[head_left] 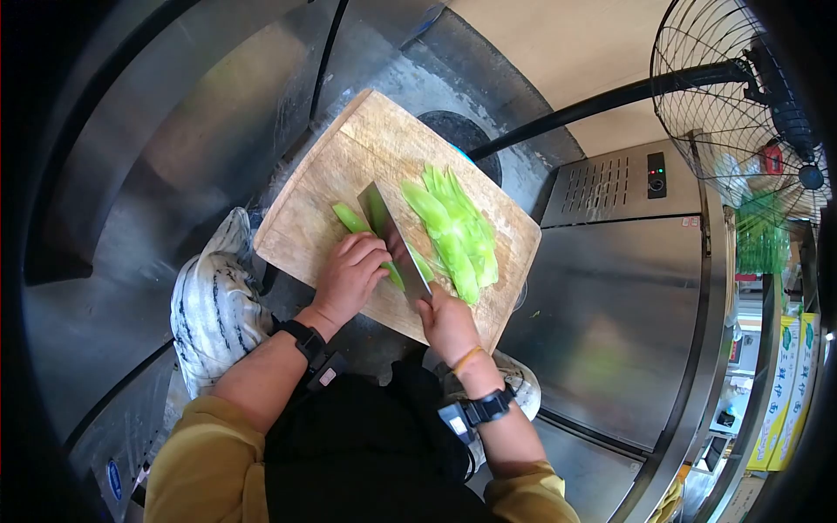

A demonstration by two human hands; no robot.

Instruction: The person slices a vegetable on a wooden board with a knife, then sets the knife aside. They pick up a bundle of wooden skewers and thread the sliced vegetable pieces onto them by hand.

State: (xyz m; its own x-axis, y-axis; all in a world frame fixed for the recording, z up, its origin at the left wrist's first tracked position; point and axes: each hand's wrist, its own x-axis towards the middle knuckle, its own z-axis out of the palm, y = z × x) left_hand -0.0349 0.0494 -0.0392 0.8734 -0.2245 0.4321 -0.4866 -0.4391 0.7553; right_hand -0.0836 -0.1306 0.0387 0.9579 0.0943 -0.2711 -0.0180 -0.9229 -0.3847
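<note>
A wide-bladed cleaver is in my right hand, whose fingers wrap its handle. Its blade stands on edge across a pale green vegetable stem, which looks like celtuce. My left hand presses the stem down with curled fingers, close against the flat of the blade. Some green shows on both sides of the blade. To the right, a pile of long, thin green slices lies fanned and overlapping. Everything rests on a worn wooden cutting board; my fingers cover part of the stem.
Behind the board stands the black pole of a wire-caged fan. At the right is a stainless steel cabinet with a control panel. Shelves with yellow boxes are at the far right. A patterned cloth lies left of the board.
</note>
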